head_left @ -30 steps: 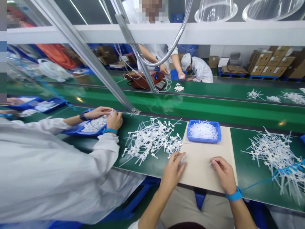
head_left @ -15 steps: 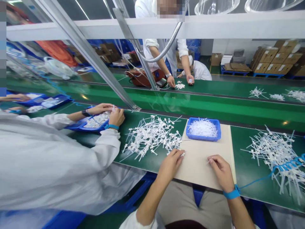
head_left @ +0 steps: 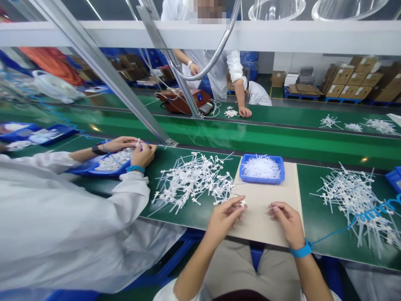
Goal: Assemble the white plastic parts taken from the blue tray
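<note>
- Landmark, one blue tray [head_left: 261, 181], heaped with thin white strips [head_left: 260, 167]; it stands on the far part of a tan board [head_left: 261, 194].
- Left hand [head_left: 226, 215], one: on the near side of the tray and to its left, grasping a small white piece [head_left: 243, 203] at its fingertips.
- Right hand [head_left: 287, 221], one: on the near side of the tray and slightly right, thumb and forefinger pinched on a thin pale strip [head_left: 272, 207]; blue wristband [head_left: 301, 249] worn.
- Loose white strip-and-head pieces [head_left: 194, 179], one pile: left of the tray, on the green table [head_left: 310, 225].
- Similar pieces [head_left: 357, 200], second pile: right of the tray.
- Co-worker's two hands [head_left: 142, 155], well left of the tray, over a blue bin [head_left: 109, 172] of white parts, I observe.
- Another co-worker's hand [head_left: 244, 112], beyond the tray, resting beside a small white heap [head_left: 231, 113].
</note>
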The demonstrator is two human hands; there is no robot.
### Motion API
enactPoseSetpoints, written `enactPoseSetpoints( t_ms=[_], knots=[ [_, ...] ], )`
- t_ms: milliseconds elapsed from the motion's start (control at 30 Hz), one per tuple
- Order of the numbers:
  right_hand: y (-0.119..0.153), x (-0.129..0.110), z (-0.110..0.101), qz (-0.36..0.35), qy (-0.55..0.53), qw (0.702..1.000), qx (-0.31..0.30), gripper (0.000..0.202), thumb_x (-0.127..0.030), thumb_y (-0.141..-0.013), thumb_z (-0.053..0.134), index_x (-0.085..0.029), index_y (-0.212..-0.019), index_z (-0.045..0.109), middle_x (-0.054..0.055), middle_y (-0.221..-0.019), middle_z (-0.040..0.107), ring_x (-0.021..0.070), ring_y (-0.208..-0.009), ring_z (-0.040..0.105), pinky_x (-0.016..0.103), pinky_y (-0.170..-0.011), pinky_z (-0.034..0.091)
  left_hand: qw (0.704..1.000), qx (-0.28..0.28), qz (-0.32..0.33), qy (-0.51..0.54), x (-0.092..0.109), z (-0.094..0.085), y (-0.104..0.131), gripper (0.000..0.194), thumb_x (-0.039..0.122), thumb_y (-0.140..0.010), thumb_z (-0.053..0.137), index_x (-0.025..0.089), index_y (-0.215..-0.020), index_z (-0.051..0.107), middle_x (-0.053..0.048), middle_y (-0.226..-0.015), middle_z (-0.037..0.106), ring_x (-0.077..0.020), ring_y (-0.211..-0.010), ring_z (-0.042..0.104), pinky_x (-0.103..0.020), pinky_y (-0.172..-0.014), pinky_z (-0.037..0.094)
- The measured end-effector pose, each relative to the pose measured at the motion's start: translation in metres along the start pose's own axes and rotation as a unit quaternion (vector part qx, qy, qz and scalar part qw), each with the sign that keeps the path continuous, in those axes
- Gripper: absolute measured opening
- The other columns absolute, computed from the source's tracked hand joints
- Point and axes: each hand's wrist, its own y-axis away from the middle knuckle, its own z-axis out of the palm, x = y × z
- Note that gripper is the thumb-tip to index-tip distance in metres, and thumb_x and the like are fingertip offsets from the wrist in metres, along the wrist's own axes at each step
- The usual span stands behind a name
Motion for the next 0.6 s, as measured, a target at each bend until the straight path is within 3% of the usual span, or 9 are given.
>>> enactPoseSetpoints(
  t_ms=[100, 200, 300, 433, 600],
  knots=[
    [0.001, 0.005, -0.004, 0.014, -0.04, 0.999, 0.01, 0.039, -0.056, -0.085, 0.087, -0.021, -0.101, 0.083, 0.012, -0.104, 0.084, 0.0282, -0.09, 0.081, 0.041, -0.083, 0.067, 0.995, -0.057, -0.04, 0.069, -0.003, 0.026, -0.001, 0.048, 0.046, -0.086, 0.08, 0.015, -0.124, 0.081, -0.01, -0.091, 0.082, -0.0174, -0.059, 0.074, -0.021, -0.041, 0.052],
    [0.003, 0.011, -0.008, 0.018, -0.065, 0.997, 0.041, 0.034, -0.05, -0.083, 0.09, -0.021, -0.099, 0.083, 0.011, -0.102, 0.085, 0.0269, -0.09, 0.082, 0.04, -0.086, 0.068, 0.993, -0.097, -0.027, 0.057, -0.01, 0.052, -0.006, 0.04, 0.042, -0.089, 0.076, 0.015, -0.118, 0.083, -0.009, -0.082, 0.082, -0.0207, -0.067, 0.079, -0.02, -0.046, 0.057],
    [0.003, 0.011, -0.007, 0.014, -0.092, 0.994, 0.063, 0.033, -0.049, -0.084, 0.09, -0.021, -0.099, 0.081, 0.01, -0.098, 0.085, 0.0259, -0.086, 0.082, 0.039, -0.081, 0.068, 0.993, -0.111, -0.002, 0.049, -0.015, 0.069, -0.012, 0.037, 0.039, -0.092, 0.072, 0.016, -0.118, 0.082, -0.01, -0.093, 0.085, -0.0229, -0.077, 0.082, -0.024, -0.057, 0.065],
    [0.004, 0.005, -0.002, 0.022, -0.102, 0.993, 0.062, 0.033, -0.049, -0.085, 0.089, -0.021, -0.099, 0.078, 0.01, -0.099, 0.085, 0.0257, -0.086, 0.082, 0.039, -0.08, 0.069, 0.99, -0.126, 0.028, 0.05, -0.018, 0.075, -0.014, 0.039, 0.039, -0.096, 0.067, 0.017, -0.125, 0.08, -0.011, -0.115, 0.084, -0.0248, -0.096, 0.084, -0.033, -0.084, 0.071],
    [0.003, 0.0, 0.002, 0.016, -0.079, 0.995, 0.065, 0.035, -0.049, -0.08, 0.092, -0.022, -0.094, 0.075, 0.009, -0.098, 0.084, 0.0248, -0.088, 0.081, 0.038, -0.083, 0.068, 0.988, -0.139, 0.028, 0.069, -0.019, 0.072, -0.01, 0.039, 0.041, -0.1, 0.062, 0.018, -0.127, 0.079, -0.009, -0.113, 0.085, -0.0232, -0.093, 0.084, -0.033, -0.08, 0.072]
  ],
)
